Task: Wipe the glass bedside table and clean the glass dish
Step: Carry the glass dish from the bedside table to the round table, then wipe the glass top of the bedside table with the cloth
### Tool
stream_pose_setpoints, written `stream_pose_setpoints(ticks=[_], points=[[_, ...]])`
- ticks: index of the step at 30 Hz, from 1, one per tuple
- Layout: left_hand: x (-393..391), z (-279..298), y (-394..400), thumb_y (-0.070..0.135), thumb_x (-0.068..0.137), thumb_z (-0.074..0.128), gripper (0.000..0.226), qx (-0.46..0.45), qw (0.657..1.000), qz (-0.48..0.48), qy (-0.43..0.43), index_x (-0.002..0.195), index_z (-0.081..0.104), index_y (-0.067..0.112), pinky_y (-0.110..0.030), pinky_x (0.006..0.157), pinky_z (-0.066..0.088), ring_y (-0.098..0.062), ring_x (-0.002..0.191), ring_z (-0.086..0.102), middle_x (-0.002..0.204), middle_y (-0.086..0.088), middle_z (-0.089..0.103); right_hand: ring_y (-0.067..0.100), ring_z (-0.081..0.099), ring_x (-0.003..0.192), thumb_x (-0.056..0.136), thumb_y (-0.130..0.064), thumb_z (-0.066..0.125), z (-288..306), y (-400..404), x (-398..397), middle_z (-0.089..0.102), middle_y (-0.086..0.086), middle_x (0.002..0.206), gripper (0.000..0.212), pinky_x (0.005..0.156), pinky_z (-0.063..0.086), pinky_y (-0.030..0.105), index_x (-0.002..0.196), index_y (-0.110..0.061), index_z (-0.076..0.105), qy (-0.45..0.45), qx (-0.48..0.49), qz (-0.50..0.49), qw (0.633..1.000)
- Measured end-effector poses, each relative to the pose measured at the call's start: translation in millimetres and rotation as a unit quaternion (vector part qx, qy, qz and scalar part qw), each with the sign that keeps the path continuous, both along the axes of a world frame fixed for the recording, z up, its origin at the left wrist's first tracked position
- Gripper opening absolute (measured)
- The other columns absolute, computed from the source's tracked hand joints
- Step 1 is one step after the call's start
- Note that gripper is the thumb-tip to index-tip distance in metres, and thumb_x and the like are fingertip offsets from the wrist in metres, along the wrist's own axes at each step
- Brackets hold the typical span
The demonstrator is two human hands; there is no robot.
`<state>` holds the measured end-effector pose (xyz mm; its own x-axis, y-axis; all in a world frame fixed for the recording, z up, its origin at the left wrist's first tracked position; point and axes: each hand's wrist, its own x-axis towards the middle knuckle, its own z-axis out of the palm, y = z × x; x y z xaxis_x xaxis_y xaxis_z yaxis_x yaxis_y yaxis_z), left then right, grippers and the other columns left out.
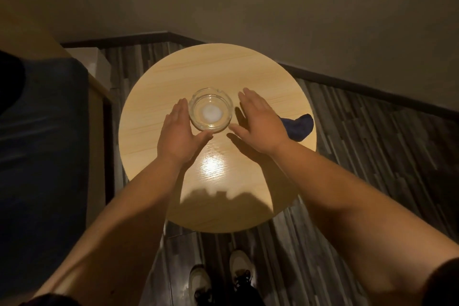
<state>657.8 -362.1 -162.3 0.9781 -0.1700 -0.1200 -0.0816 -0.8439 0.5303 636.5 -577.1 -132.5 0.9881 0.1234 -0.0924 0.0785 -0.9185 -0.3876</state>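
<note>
A round clear glass dish [210, 109] with a notched rim stands upright near the middle of the round, glossy, wood-toned bedside table [173, 77]. My left hand [179, 131] lies against the dish's left side, fingers together along its wall and thumb curled under its near edge. My right hand [258, 122] hovers just right of the dish, flat and empty, a small gap between it and the rim. A dark blue cloth [299, 126] lies on the table's right edge, partly hidden behind my right hand.
A dark blue bed or seat [42, 146] with a wooden frame flanks the table on the left. Walls with dark skirting meet in a corner behind the table. Striped grey flooring surrounds it, and my two light shoes [221, 278] stand at the near edge.
</note>
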Motion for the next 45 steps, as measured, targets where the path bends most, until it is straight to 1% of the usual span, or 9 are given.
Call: stream_pose_setpoints(ticks=[3, 7, 11, 15, 21, 24, 28, 36, 45], points=[[-2.7, 14.5, -14.1, 0.057, 0.088, 0.053, 0.085, 0.054, 0.995, -0.016, -0.077, 0.15, 0.017, 0.011, -0.041, 0.119, 0.005, -0.022, 0.146, 0.007, 0.159, -0.009, 0.016, 0.026, 0.018, 0.144, 0.094, -0.048, 0.048, 15.2, -46.6, -15.9, 0.027, 0.008, 0.155, 0.066, 0.117, 0.014, 0.04, 0.146, -0.013, 0.028, -0.045, -0.098, -0.028, 0.994], [-9.0, 31.8, -65.8, 0.053, 0.093, 0.042, 0.068, 0.103, 0.979, -0.104, -0.139, 0.148, 0.027, 0.014, -0.044, 0.119, 0.001, -0.025, 0.146, 0.006, 0.158, -0.008, 0.019, 0.028, 0.015, 0.145, 0.095, -0.048, 0.045, 19.6, -101.4, -42.0, 0.027, 0.009, 0.154, 0.066, 0.118, 0.01, 0.041, 0.146, -0.011, 0.026, -0.008, -0.174, -0.074, 0.982], [-23.0, 31.2, -127.0, 0.05, 0.094, 0.042, 0.064, 0.13, 0.958, -0.219, -0.13, 0.147, 0.028, 0.018, -0.048, 0.118, 0.006, -0.026, 0.146, 0.007, 0.157, -0.007, 0.022, 0.026, 0.012, 0.146, 0.095, -0.048, 0.043, 20.9, -125.8, -65.2, 0.023, 0.009, 0.157, 0.068, 0.12, 0.01, 0.043, 0.148, -0.011, 0.021, 0.016, -0.186, -0.101, 0.977], [-29.6, 13.3, -164.9, 0.053, 0.09, 0.049, 0.068, 0.133, 0.942, -0.292, -0.098, 0.144, 0.028, 0.018, -0.047, 0.117, 0.017, -0.027, 0.14, 0.024, 0.152, -0.007, 0.03, 0.023, 0.007, 0.147, 0.097, -0.049, 0.038, 17.8, -146.4, -83.2, 0.017, 0.007, 0.159, 0.068, 0.12, 0.005, 0.04, 0.15, -0.013, 0.017, 0.034, -0.181, -0.12, 0.976], [-19.1, 5.3, -197.4, 0.051, 0.085, 0.059, 0.057, 0.134, 0.912, -0.361, -0.14, 0.125, 0.043, 0.014, -0.04, 0.09, 0.04, -0.025, 0.103, 0.048, 0.117, -0.006, 0.051, 0.022, 0.007, 0.147, 0.098, -0.048, 0.035, 8.7, -171.3, -102.2, 0.016, 0.007, 0.159, 0.066, 0.119, 0.002, 0.038, 0.151, -0.013, 0.015, 0.039, -0.16, -0.135, 0.977], [-14.1, 2.2, -204.2, 0.042, 0.088, 0.057, 0.039, 0.15, 0.908, -0.366, -0.141, 0.114, 0.046, 0.015, -0.04, 0.074, 0.044, -0.026, 0.09, 0.051, 0.105, -0.006, 0.055, 0.022, 0.008, 0.147, 0.098, -0.047, 0.034, 0.0, -174.0, -106.9, 0.018, 0.007, 0.159, 0.065, 0.119, 0.002, 0.037, 0.151, -0.013, 0.017, 0.048, -0.149, -0.135, 0.978], [-10.1, 2.5, -205.2, 0.031, 0.094, 0.052, 0.025, 0.212, 0.885, -0.384, -0.156, 0.108, 0.051, 0.01, -0.04, 0.065, 0.042, -0.029, 0.087, 0.051, 0.1, -0.012, 0.056, 0.023, 0.01, 0.147, 0.099, -0.045, 0.035, -6.2, -177.8, -107.4, 0.021, 0.008, 0.158, 0.063, 0.119, 0.004, 0.038, 0.15, -0.012, 0.02, 0.058, -0.128, -0.14, 0.98], [-6.0, 57.3, -167.3, 0.031, 0.096, 0.042, 0.029, 0.205, 0.898, -0.357, -0.155, 0.105, 0.053, 0.005, -0.039, 0.055, 0.034, -0.035, 0.084, 0.051, 0.094, -0.017, 0.053, 0.022, 0.01, 0.147, 0.099, -0.047, 0.034, 36.2, -142.7, -80.5, 0.023, 0.006, 0.157, 0.063, 0.12, 0.004, 0.038, 0.15, -0.012, 0.021, 0.048, -0.129, -0.084, 0.987], [-12.9, 169.3, -5.4, 0.039, 0.096, 0.046, 0.027, 0.259, 0.944, -0.136, -0.15, 0.107, 0.05, 0.015, -0.039, 0.064, 0.045, -0.026, 0.086, 0.052, 0.1, -0.008, 0.055, 0.023, 0.014, 0.146, 0.098, -0.052, 0.031, 129.9, -6.6, -10.6, 0.022, 0.005, 0.158, 0.063, 0.118, 0.005, 0.036, 0.15, -0.017, 0.022, -0.018, -0.125, 0.062, 0.99]])
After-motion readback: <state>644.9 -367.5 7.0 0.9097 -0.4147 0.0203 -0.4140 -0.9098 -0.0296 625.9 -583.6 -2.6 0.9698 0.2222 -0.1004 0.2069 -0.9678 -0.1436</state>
